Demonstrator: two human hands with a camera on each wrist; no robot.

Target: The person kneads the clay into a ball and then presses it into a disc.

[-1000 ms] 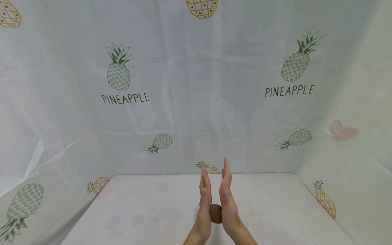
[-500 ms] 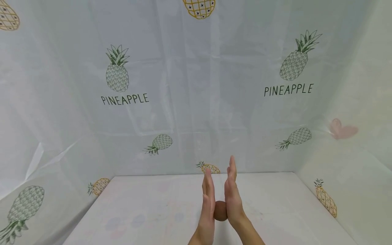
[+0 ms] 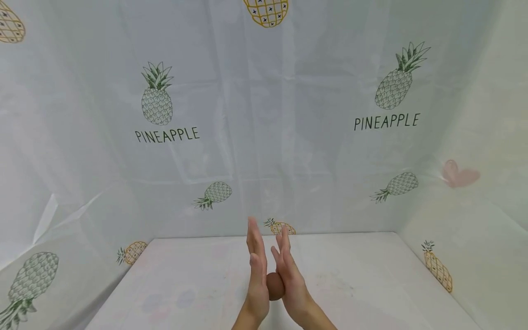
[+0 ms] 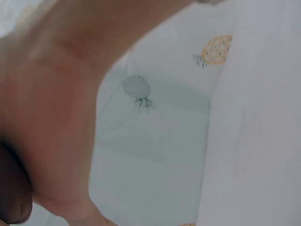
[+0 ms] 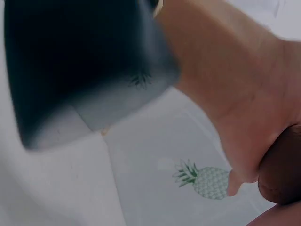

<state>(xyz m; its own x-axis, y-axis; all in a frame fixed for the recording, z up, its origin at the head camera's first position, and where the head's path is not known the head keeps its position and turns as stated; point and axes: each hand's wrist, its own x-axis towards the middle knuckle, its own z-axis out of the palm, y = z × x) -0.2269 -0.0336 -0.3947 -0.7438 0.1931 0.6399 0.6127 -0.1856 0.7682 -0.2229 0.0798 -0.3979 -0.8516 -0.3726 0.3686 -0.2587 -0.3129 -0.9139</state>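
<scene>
A brown ball (image 3: 275, 286) sits between the palms of the left hand (image 3: 256, 282) and right hand (image 3: 294, 289), above the surface (image 3: 185, 270), well short of its far edge. Both hands' fingers extend straight. Probably light, soft, easily dented; best held by flat palms at opposite sides.

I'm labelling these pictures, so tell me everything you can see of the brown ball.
The brown ball is roundish and matte, perhaps clay, with no separate parts showing. A faint crease marks it in the left wrist view. It is sandwiched between the left hand and right hand, touching both palms, seemingly above the white table.
</scene>
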